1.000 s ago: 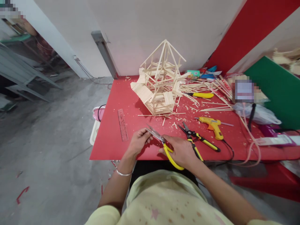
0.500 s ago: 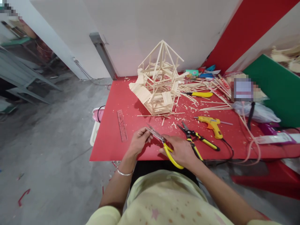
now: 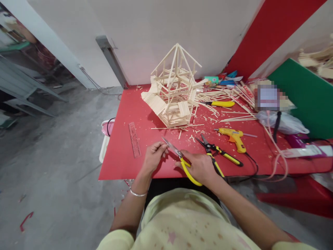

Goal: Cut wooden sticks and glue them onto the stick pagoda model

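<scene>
My right hand point(image 3: 199, 166) is closed around the yellow handles of a pair of scissors point(image 3: 185, 169). The blades point up and left, towards the fingers of my left hand point(image 3: 154, 157), and look closed together. Thumb and fingertips of that left hand are pinched together beside the blades; whatever is between them is too small to make out. Beyond both hands stands a pavilion-like model point(image 3: 173, 92) built of thin wooden sticks, with an open pointed roof frame. A clear ruler point(image 3: 134, 139) lies left of my left hand.
On the red table point(image 3: 118, 152), pliers point(image 3: 210, 149) and a yellow glue gun point(image 3: 234, 137) lie to the right. Behind them are a yellow-handled tool point(image 3: 222, 103), loose sticks point(image 3: 226, 94), offcuts and a plastic bag point(image 3: 283, 123). A green board point(image 3: 301, 97) leans at the right.
The scissor blades, slightly apart before, now look closed together. Both hands stay in nearly the same place, and the whole view has shifted a little.
</scene>
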`<state>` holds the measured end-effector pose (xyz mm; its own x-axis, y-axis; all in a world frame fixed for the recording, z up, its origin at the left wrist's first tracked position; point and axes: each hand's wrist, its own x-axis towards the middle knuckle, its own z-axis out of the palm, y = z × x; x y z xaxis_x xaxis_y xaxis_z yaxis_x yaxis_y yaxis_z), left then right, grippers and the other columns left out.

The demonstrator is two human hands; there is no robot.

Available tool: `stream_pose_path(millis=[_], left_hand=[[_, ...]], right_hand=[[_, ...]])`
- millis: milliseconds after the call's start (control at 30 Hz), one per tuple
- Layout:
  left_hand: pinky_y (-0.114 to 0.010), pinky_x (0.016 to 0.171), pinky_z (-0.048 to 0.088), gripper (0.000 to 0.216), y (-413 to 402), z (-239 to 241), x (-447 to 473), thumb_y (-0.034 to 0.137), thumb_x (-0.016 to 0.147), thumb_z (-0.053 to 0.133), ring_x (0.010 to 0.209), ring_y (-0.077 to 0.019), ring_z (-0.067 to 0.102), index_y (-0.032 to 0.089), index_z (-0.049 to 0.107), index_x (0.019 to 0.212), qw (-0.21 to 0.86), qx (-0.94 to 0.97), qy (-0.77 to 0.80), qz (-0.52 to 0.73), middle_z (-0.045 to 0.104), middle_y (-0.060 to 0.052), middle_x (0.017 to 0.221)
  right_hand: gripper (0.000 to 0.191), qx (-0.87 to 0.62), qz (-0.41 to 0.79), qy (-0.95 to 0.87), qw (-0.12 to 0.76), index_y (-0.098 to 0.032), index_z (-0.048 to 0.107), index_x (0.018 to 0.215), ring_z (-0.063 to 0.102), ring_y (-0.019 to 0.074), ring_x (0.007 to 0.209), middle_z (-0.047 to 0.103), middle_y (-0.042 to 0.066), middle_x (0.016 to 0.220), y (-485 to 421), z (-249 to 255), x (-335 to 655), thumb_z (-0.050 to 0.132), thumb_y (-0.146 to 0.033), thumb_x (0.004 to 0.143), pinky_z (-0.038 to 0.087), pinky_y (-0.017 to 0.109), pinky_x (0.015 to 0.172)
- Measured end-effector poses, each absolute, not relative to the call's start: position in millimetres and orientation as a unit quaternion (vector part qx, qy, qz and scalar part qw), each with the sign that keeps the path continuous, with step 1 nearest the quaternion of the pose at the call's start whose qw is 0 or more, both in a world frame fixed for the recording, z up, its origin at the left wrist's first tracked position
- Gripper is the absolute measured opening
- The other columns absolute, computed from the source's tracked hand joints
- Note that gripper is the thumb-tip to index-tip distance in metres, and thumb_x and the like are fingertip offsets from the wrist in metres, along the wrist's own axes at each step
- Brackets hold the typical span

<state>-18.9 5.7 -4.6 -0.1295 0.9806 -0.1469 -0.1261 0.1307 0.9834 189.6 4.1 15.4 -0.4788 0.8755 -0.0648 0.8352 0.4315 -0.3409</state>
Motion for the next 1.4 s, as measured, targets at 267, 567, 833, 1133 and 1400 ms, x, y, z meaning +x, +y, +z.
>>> stream_pose_path(millis=[267,567,833,1133,1400], left_hand=[[-0.024,0.057,0.05,0.032,6,1,-17,0.046,0.079,0.073,0.061,-0.0121,0.061,0.018,0.062,0.089,0.548,0.342,0.501,0.576,0.07,-0.003,0.074],[-0.02,0.057,0.048,0.035,19,13,-11,0.044,0.073,0.081,0.062,-0.0087,0.057,0.02,0.058,0.085,0.543,0.288,0.453,0.645,0.066,0.0,0.079],[-0.016,0.046,0.044,0.029,26,24,10,0.037,0.075,0.081,0.056,-0.0075,0.057,0.019,0.061,0.086,0.604,0.249,0.404,0.64,0.063,0.001,0.069],[-0.014,0.058,0.053,0.022,50,20,28,0.016,0.072,0.081,0.078,-0.0126,0.072,0.015,0.064,0.086,0.655,0.114,0.349,0.661,0.071,-0.002,0.081],[-0.01,0.05,0.05,0.014,64,33,34,0.006,0.077,0.073,0.067,-0.0088,0.07,0.013,0.068,0.088,0.652,0.009,0.316,0.689,0.072,-0.002,0.076]], right_hand=[[0.056,-0.564,0.087,-0.821,0.021,-0.027,0.059,0.134,0.07,0.0229,0.076,0.076,0.007,0.084,7,3,186,0.042,-0.062,0.094,0.033,0.028,0.06],[0.046,-0.524,0.071,-0.849,0.027,-0.022,0.059,0.135,0.065,0.0227,0.09,0.07,0.012,0.108,11,4,188,0.043,-0.044,0.098,0.041,0.029,0.071],[0.04,-0.522,0.093,-0.834,0.149,-0.024,0.067,0.123,0.06,0.0228,0.109,0.069,0.009,0.12,17,17,212,0.041,-0.042,0.1,0.044,0.031,0.092],[0.053,-0.794,0.028,-0.605,0.061,-0.019,0.061,0.131,0.064,0.0346,0.106,0.065,0.019,0.123,60,-2,354,0.049,-0.048,0.088,0.048,0.042,0.081],[0.059,-0.807,0.115,-0.579,-0.014,-0.02,0.06,0.129,0.067,0.0344,0.103,0.066,0.021,0.122,92,-29,383,0.044,-0.056,0.086,0.049,0.04,0.077]])
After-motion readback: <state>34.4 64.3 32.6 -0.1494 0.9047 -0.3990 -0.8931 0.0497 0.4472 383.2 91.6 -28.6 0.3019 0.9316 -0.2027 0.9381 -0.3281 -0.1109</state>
